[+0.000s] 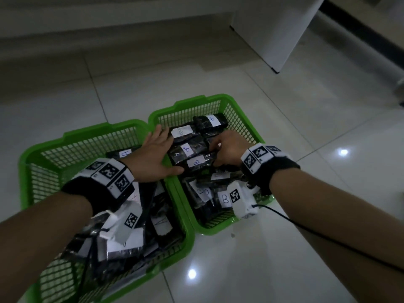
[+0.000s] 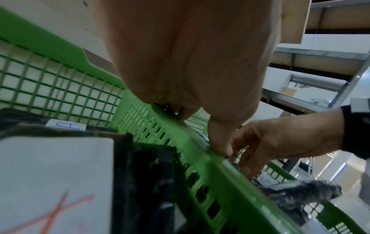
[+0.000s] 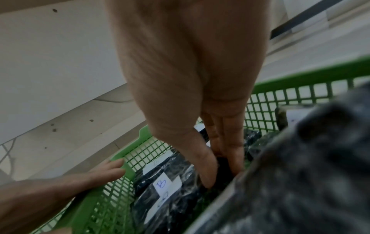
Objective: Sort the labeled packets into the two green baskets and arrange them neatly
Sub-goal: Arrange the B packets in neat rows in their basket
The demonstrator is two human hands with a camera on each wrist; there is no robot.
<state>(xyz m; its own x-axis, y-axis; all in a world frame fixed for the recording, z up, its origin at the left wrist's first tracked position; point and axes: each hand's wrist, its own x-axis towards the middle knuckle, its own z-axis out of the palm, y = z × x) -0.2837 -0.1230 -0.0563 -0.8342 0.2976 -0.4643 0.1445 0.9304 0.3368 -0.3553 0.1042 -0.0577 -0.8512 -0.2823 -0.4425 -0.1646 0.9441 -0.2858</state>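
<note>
**Sorting looks done; tidying the B row is what remains**

Two green plastic lattice baskets stand touching side by side on the pale tiled floor (image 1: pixel 284 248). The left basket (image 1: pixel 32 162) holds dark glossy packets with white labels marked A (image 1: pixel 162 224), lying loosely and overlapping; the right basket (image 1: pixel 240 119) holds like packets marked B (image 1: pixel 185 149). No packet shows on the floor, so sorting seems finished. Judging by the mess, the A pile and the near B packets still want straightening.

The left hand (image 1: pixel 157 152) lies flat, fingers straight, across the shared rims, its fingertips against the left edge of the B row. The right hand (image 1: pixel 227 149) has its fingers curled down, pinching the right ends of those B packets.
</note>
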